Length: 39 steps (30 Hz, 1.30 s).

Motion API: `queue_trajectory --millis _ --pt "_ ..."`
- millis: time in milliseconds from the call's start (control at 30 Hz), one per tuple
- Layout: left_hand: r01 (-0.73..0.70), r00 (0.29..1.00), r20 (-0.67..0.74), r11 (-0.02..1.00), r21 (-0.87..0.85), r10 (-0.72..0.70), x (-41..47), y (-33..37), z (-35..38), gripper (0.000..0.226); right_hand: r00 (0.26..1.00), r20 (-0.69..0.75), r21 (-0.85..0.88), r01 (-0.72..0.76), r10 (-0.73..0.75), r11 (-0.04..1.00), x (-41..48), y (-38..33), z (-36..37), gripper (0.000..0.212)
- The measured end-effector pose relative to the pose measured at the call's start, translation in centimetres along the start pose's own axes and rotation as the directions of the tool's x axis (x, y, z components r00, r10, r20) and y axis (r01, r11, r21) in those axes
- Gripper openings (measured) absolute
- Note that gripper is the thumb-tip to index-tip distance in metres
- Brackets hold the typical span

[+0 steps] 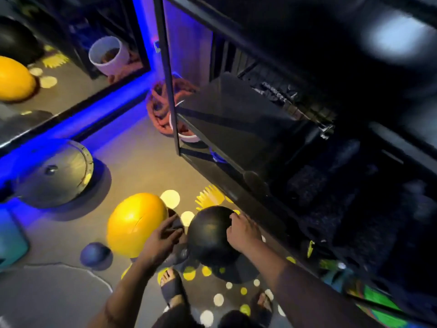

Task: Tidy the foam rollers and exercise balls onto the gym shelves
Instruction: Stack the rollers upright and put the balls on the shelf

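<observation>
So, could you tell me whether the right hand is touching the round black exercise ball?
Touching: the head view shows the right hand, fingers curled, on the upper right of the round black exercise ball.

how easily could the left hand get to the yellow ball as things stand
Probably easily: the left hand is right beside the yellow ball, with nothing visible between them. It would have to leave the black ball, though.

The room I see is dim. A blue light strip (99, 110) along the wall base washes the floor (142, 162) in blue; warm yellow spots (189, 273) speckle it lower down. The yellow ball (137, 223) catches a bright sheen. The shelves (331, 197) sink to near-black, smeared by blur, with a white glare patch (392, 36) at top right. Lines bend toward the edges.
</observation>
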<state>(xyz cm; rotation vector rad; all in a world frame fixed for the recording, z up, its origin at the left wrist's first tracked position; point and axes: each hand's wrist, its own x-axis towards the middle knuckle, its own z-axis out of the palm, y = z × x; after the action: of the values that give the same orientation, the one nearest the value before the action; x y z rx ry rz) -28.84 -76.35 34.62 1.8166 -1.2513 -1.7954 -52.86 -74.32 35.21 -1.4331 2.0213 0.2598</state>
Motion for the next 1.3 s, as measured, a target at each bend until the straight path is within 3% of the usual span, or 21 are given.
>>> queue_trajectory --millis 133,333,467,600,767,1000,1067,1167,1233,1300 --pt "0.065 0.996 0.056 0.997 0.036 -0.067 3.4 0.5 -4.6 0.049 0.999 0.018 0.137 -0.044 0.042 0.990 2.1 -5.3 1.1 0.044" --pt "0.037 0.996 0.087 0.999 -0.002 -0.036 10.5 2.6 -3.9 0.043 0.993 -0.016 0.319 -0.109 0.121 0.941 6.0 -6.7 2.7 0.042" --pt "0.110 0.994 0.020 0.992 -0.066 -0.109 16.2 -1.9 -2.4 0.045 0.986 0.068 0.330 -0.165 0.151 0.930 10.8 -4.3 8.2 0.041" --pt "0.234 0.971 -0.025 0.967 -0.096 -0.238 20.1 -11.0 -0.4 0.044 0.966 0.158 0.330 -0.247 0.205 0.911 15.5 -0.9 15.5 0.043" --pt "0.372 0.923 -0.059 0.921 -0.114 -0.380 23.3 -21.2 4.5 0.044 0.937 0.136 0.367 -0.350 0.323 0.862 20.4 5.3 23.7 0.064" --pt "0.386 0.918 -0.036 0.912 -0.138 -0.394 26.0 -23.3 11.9 0.046 0.892 0.265 0.384 -0.447 0.367 0.808 21.7 12.7 26.5 0.071" --pt "0.300 0.950 -0.039 0.940 -0.163 -0.310 26.2 -21.1 13.6 0.045 0.911 0.197 0.424 -0.412 0.362 0.807 21.0 13.3 25.0 0.064" --pt "0.006 0.994 -0.108 1.000 -0.019 -0.008 27.3 -14.1 15.2 0.057 0.950 -0.039 0.530 -0.244 0.311 0.812 20.9 12.8 20.3 0.049" --pt "-0.204 0.964 -0.146 0.971 0.127 0.221 29.1 -8.8 15.8 0.065 0.936 -0.230 0.577 -0.087 0.265 0.812 22.0 12.5 15.7 0.050" --pt "-0.348 0.890 -0.187 0.886 0.307 0.415 31.4 -3.4 16.6 0.066 0.886 -0.399 0.541 0.022 0.234 0.841 23.3 12.8 10.8 0.044"
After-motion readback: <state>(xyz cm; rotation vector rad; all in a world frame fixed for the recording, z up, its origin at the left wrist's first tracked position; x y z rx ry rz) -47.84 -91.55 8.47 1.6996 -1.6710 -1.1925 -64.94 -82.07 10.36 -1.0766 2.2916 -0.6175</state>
